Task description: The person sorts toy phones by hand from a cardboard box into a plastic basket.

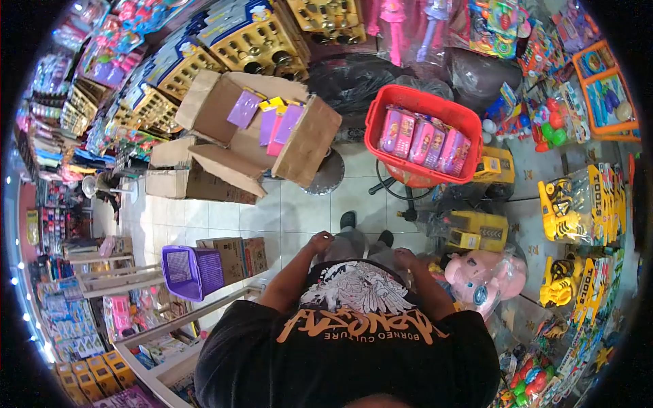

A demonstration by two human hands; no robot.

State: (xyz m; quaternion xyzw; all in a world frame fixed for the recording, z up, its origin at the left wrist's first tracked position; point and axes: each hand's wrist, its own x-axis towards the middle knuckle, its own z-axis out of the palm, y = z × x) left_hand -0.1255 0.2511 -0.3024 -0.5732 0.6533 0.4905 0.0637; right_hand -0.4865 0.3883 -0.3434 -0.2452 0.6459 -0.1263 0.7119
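My left hand [320, 243] hangs low beside my left thigh, its fingers loosely bent and nothing seen in it. Near my right thigh is my right hand [406, 259], also loose, with no object visible in it; its fingertips are partly hard to make out. In front of me stands a red plastic basket [375, 112] with pink-and-purple packaged toys [428, 141] in a row inside. To its left, an open cardboard box [309, 144] holds several purple packs [290, 126] and some yellow ones. Both hands are apart from these containers.
A purple basket [193, 273] stands at left beside a cardboard carton [233, 258]. A round stool [326, 174] is partly under the open box. A pink plush toy [484, 279] and yellow tool toys [564, 211] are at right. Hanging toy packs line the walls.
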